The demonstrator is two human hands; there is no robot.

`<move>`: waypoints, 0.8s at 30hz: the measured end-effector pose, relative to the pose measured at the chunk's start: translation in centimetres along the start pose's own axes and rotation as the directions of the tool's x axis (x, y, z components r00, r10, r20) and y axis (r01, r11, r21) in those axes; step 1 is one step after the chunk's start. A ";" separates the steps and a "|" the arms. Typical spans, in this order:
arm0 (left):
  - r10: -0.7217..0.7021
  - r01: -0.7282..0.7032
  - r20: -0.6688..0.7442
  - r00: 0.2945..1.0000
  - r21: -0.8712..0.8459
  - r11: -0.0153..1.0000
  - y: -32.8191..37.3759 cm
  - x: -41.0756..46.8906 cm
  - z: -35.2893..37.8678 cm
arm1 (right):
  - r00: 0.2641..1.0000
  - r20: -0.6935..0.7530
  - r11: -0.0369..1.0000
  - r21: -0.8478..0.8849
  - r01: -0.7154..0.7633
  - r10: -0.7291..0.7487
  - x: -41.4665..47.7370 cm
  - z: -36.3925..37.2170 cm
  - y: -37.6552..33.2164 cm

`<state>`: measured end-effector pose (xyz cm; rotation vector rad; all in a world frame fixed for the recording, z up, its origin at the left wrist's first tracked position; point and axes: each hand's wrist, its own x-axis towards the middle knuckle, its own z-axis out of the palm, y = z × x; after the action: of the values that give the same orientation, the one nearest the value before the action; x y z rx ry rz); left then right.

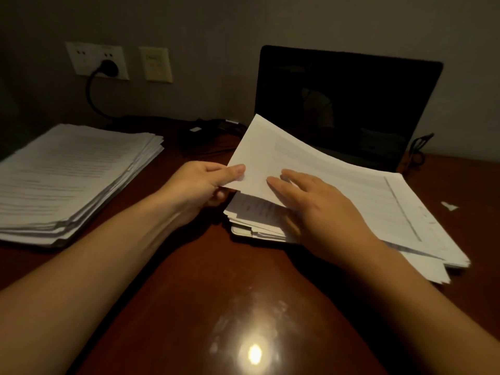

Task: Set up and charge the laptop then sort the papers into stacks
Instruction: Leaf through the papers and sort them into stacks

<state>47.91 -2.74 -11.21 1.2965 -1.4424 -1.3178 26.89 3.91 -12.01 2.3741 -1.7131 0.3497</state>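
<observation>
An open laptop (349, 104) with a dark screen stands at the back right of the wooden desk (194, 280). A pile of papers (392, 212) lies over its keyboard area. My left hand (200, 185) pinches the left edge of the top sheets (273, 150) and lifts them, so they curl upward. My right hand (313, 201) rests with straight fingers on the lifted sheets. A second, neat stack of papers (73, 180) lies at the left of the desk. A black plug (108, 67) sits in the wall socket.
The charger cable (93, 101) runs from the wall socket down to a dark power brick (194, 133) behind the papers. A small scrap of paper (449, 205) lies at the right. A lamp reflection (254, 353) glares on the near desk.
</observation>
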 end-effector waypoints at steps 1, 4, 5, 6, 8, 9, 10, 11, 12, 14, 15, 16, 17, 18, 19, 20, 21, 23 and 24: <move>0.013 -0.013 0.004 1.000 0.032 0.999 -0.2 0.0 0.1 | 1.000 0.009 1.000 -0.002 -0.008 0.008 0.1 0.1 0.1; 0.073 -0.070 -0.025 0.997 0.105 0.992 -0.2 0.1 0.1 | 0.997 0.047 0.998 -0.010 -0.056 0.056 0.3 0.3 0.7; 0.110 -0.102 -0.037 0.993 0.172 0.980 -0.2 0.2 0.0 | 0.996 0.054 0.997 -0.028 -0.070 0.071 0.4 0.3 0.9; 0.153 -0.137 -0.038 0.987 0.282 0.950 -0.4 0.4 -0.2 | 0.994 0.062 0.995 -0.050 -0.082 0.085 0.4 0.2 1.0; 0.204 -0.170 -0.006 0.979 0.528 0.832 -0.7 0.6 -0.4 | 0.991 0.076 0.991 -0.077 -0.109 0.115 0.3 0.1 1.2; 0.185 -0.153 0.012 0.983 0.613 0.775 -0.9 0.6 -0.4 | 0.988 0.080 0.989 -0.083 -0.123 0.130 0.3 0.0 1.2; 0.149 -0.127 0.026 0.989 0.679 0.723 -1.2 0.6 -0.3 | 0.986 0.085 0.987 -0.089 -0.134 0.142 0.2 -0.1 1.3; 0.116 -0.104 0.034 0.993 0.724 0.682 -1.4 0.7 -0.3 | 0.984 0.091 0.985 -0.095 -0.142 0.150 0.2 -0.1 1.3; 0.093 -0.087 0.034 0.995 0.753 0.652 -1.5 0.7 -0.3 | 0.983 0.094 0.984 -0.099 -0.145 0.155 0.2 -0.2 1.3; 0.079 -0.095 0.057 0.995 0.756 0.648 -1.4 0.7 -0.2 | 0.985 0.086 0.985 -0.100 -0.144 0.152 0.2 -0.2 1.3; 0.076 -0.107 0.076 0.994 0.721 0.684 -1.3 0.6 -0.3 | 0.985 0.082 0.985 -0.099 -0.143 0.151 0.2 -0.1 1.4; 0.079 -0.120 0.092 0.993 0.671 0.732 -1.3 0.6 -0.4 | 0.985 0.078 0.985 -0.096 -0.144 0.151 0.2 -0.2 1.4; 0.085 -0.129 0.100 0.991 0.621 0.773 -1.1 0.4 -0.4 | 0.985 0.076 0.985 -0.093 -0.148 0.155 0.2 -0.2 1.4; 0.090 -0.130 0.098 0.991 0.583 0.802 -1.0 0.4 -0.6 | 0.985 0.069 0.984 -0.089 -0.151 0.158 0.2 -0.3 1.5; 0.093 -0.127 0.089 0.992 0.555 0.822 -0.9 0.4 -0.7 | 0.986 0.057 0.984 -0.085 -0.154 0.159 0.2 -0.4 1.5; 0.093 -0.118 0.074 0.993 0.535 0.837 -0.8 0.4 -0.9 | 0.986 0.042 0.985 -0.080 -0.156 0.160 0.2 -0.4 1.5; 0.092 -0.109 0.058 0.994 0.522 0.846 -0.7 0.5 -1.0 | 0.987 0.029 0.985 -0.074 -0.156 0.158 0.1 -0.5 1.6; 0.101 -0.098 0.021 0.995 0.504 0.858 -0.7 0.6 -1.2 | 0.988 0.017 0.986 -0.068 -0.153 0.155 0.1 -0.6 1.6; 0.110 -0.099 0.006 0.994 0.495 0.863 -0.7 0.7 -1.3 | 0.988 0.015 0.986 -0.065 -0.151 0.152 0.1 -0.7 1.5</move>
<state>49.20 -3.60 -11.71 1.5190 -1.8860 -0.8809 25.43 3.59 -11.28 2.2169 -1.8897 0.2906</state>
